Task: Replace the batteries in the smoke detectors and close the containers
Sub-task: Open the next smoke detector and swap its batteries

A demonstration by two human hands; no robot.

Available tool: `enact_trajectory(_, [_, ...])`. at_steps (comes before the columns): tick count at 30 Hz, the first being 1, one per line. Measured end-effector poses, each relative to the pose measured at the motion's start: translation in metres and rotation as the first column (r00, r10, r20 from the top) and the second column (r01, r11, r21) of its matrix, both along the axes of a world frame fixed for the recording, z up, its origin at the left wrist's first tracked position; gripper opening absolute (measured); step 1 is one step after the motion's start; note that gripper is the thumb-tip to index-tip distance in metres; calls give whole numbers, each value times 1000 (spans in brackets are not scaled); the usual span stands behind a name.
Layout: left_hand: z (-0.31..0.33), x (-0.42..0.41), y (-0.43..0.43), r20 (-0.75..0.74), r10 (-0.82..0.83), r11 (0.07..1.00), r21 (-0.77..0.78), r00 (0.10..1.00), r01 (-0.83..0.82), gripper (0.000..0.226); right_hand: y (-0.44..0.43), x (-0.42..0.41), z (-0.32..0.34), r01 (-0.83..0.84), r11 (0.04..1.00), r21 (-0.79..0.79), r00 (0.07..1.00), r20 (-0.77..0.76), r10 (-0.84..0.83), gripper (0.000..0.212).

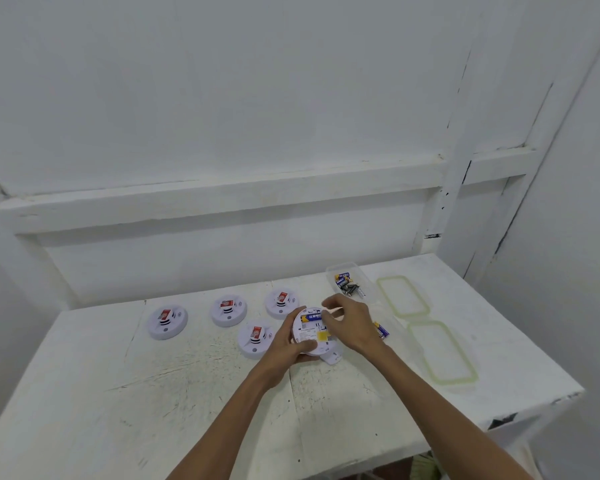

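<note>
My left hand (284,341) grips a white round smoke detector (309,337), turned back-side up just above the table. A blue and yellow battery (311,317) lies across its far edge. My right hand (350,323) reaches over the detector, fingers curled, and pinches the right end of that battery. Several other smoke detectors sit face up on the table, among them one at the far left (167,322) and one beside my left wrist (257,339). A clear container (368,289) at the back holds batteries.
Two clear lids with green seals lie at the right, one behind (403,296) and one nearer (442,353). Loose batteries (381,330) show in a second clear container behind my right wrist. A white plate (334,358) lies under the held detector. The table edge (534,407) drops off at right.
</note>
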State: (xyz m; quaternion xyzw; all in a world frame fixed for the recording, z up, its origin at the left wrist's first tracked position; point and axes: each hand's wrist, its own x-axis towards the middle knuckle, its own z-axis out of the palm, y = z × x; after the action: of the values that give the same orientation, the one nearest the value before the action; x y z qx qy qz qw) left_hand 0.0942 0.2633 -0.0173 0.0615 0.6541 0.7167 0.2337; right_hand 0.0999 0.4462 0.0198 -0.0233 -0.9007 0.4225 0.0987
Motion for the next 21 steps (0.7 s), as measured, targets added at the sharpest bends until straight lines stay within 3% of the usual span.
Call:
enact_trajectory(10, [6, 6, -2, -106, -8, 994, -113, 994, -4, 76, -36, -5, 13, -24, 947, 319, 997, 78, -1, 35])
enact_trajectory(21, [10, 13, -2, -252, -4, 982, -185, 968, -44, 77, -50, -5, 28, 40, 973, 229, 990, 123, -69, 34])
